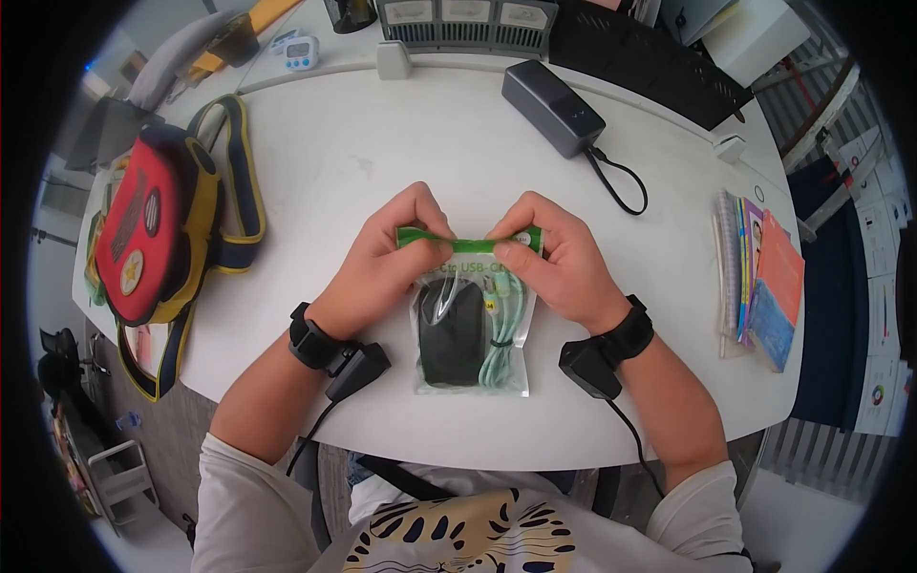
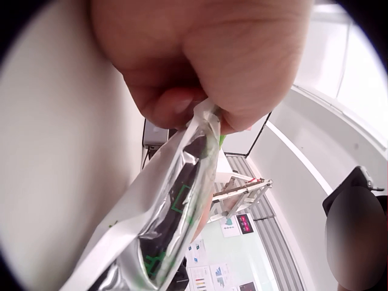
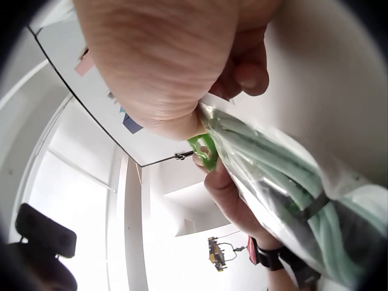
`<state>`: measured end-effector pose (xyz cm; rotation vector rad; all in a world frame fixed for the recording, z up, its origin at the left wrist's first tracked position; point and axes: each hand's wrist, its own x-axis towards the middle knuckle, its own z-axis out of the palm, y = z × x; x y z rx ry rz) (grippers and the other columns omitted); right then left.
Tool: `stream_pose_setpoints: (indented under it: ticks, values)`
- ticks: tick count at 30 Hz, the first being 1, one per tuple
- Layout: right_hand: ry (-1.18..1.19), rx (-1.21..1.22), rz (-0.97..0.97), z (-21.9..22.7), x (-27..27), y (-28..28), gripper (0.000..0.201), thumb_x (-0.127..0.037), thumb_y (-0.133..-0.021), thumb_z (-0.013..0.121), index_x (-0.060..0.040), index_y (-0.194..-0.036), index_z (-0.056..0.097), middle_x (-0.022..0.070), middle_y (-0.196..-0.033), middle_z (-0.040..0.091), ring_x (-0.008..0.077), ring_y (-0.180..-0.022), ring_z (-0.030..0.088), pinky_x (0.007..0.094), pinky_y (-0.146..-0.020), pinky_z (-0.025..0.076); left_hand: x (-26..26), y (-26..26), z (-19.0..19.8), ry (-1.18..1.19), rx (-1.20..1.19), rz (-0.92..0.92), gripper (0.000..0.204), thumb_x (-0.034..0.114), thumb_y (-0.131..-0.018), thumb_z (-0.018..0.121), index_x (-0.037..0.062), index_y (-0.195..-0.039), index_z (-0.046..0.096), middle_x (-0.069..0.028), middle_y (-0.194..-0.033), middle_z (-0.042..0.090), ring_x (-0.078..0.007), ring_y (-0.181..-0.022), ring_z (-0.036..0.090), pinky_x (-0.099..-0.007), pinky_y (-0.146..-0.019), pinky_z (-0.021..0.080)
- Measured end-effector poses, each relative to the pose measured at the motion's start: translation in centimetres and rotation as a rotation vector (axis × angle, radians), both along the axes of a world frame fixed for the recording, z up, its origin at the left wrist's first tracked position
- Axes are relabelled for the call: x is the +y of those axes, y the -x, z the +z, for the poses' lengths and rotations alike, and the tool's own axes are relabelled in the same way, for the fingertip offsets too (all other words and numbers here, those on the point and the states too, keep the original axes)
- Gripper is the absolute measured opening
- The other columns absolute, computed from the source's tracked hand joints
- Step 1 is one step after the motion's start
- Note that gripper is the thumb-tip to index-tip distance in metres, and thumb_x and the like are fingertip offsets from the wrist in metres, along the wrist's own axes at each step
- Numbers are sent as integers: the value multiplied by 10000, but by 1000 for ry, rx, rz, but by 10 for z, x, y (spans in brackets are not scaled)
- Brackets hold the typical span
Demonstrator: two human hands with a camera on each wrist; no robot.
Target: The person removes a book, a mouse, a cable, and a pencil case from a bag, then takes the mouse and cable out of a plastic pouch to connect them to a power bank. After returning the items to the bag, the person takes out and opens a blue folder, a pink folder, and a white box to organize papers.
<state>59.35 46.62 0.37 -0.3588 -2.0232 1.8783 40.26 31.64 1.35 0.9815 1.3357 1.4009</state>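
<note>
A clear plastic pouch (image 1: 478,269) with a green top strip lies in front of me over the white table. Through its film show a flat black item (image 1: 451,334) and a coiled mint-green cable (image 1: 502,334) bound by a black tie. My left hand (image 1: 394,250) pinches the pouch's left top edge between thumb and curled fingers. On the other side my right hand (image 1: 562,256) pinches the right top edge, its thumb on the green strip. The wrist views show the pouch (image 2: 200,157) and the cable (image 3: 285,163) hanging just below the gripping fingers.
A red, navy and yellow bag (image 1: 143,229) sits at the table's left edge. Farther back on the right lies a grey power bank (image 1: 554,105) with a looped strap. Notebooks (image 1: 764,277) lie along the right edge; a small timer (image 1: 301,53) stands back left.
</note>
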Motion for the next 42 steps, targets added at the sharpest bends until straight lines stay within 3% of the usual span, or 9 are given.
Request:
stream_pose_setpoints:
  ticks: [6,8,11,20,25,29,35,37,42]
  values:
    - [304,131,11,-2,-10,6,70,11,-977,607,-38,-1009,644,-10,-913,638,42,-837,554,229,-758,465,2,-3,-3,-114,-162,38,166,-70,-853,512,90,-884,483,13,-771,463,-78,-719,387,-260,-663,337]
    - [571,112,5,-3,-13,6,73,17,-960,607,-41,-979,648,-3,-925,655,54,-842,577,242,-772,481,1,-2,-4,-98,-231,31,167,-73,-844,506,88,-880,483,9,-769,461,-81,-720,391,-260,-664,338]
    - [651,91,1,-1,-14,3,62,11,-952,616,-41,-957,649,2,-928,661,66,-848,591,248,-782,490,1,-1,-6,-121,-249,-23,166,-75,-848,508,85,-887,489,6,-775,464,-84,-726,399,-260,-665,339]
    - [676,116,-19,-1,-12,5,82,4,-969,581,-45,-943,642,-1,-903,650,66,-815,586,241,-756,490,2,-6,-2,-25,-235,27,168,-81,-864,501,81,-862,550,16,-800,475,-85,-736,416,-262,-671,348]
    - [726,119,-44,-5,-9,6,117,-6,-985,547,-52,-922,634,-16,-864,612,53,-782,555,232,-717,473,2,5,-11,-62,-400,-20,159,35,-896,436,93,-771,515,18,-789,438,-89,-706,372,-261,-636,317]
    - [688,85,-21,-6,-8,6,154,-18,-987,502,-56,-904,626,-23,-850,595,44,-750,516,224,-686,449,1,5,-11,-60,-319,18,183,65,-890,417,100,-721,476,17,-781,423,-96,-690,340,-268,-615,294]
    - [618,55,-58,-7,-5,4,162,-40,-963,470,-53,-894,616,-34,-821,574,41,-747,484,223,-684,430,2,-9,4,-13,-199,109,236,56,-878,446,42,-1013,639,13,-887,524,-93,-810,500,-234,-737,410]
    - [546,58,-75,-9,-6,4,162,-42,-963,469,-49,-898,618,-37,-818,573,40,-753,485,223,-689,429,0,1,0,-101,-39,-43,279,47,-953,519,32,-1189,669,-4,-1064,632,-66,-940,577,-231,-833,466]
    - [468,42,-83,-7,-7,5,166,-32,-961,470,-37,-925,631,-40,-829,581,38,-779,493,227,-710,433,4,-7,4,37,54,9,171,86,-984,668,22,-1143,671,-4,-1045,671,-48,-917,585,-227,-803,472]
